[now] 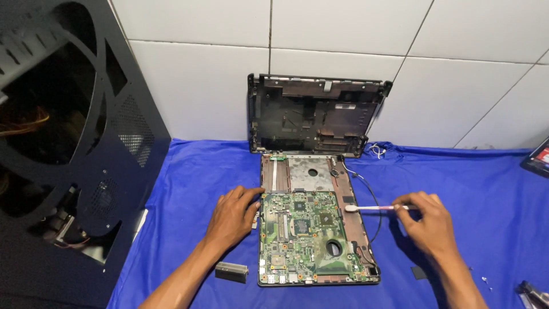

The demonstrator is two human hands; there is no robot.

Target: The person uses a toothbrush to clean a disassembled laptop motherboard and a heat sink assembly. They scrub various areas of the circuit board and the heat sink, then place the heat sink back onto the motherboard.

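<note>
An opened laptop base lies on a blue cloth [189, 171], its green motherboard [303, 237] exposed inside the brown frame [350, 189]. My left hand [233, 216] rests flat against the board's left edge, steadying it. My right hand [426, 220] pinches a thin brush with a pink handle and white tip [369, 208]; the tip touches the frame's right rim beside the board. A black cable [374, 197] loops off the right side of the frame.
A black laptop bottom shell [314, 114] leans upright against the white tiled wall. A black perforated computer case panel [68, 126] stands at the left. A small grey metal part [231, 272] lies near my left forearm; dark bits lie at the right, a metal tool at the corner [534, 293].
</note>
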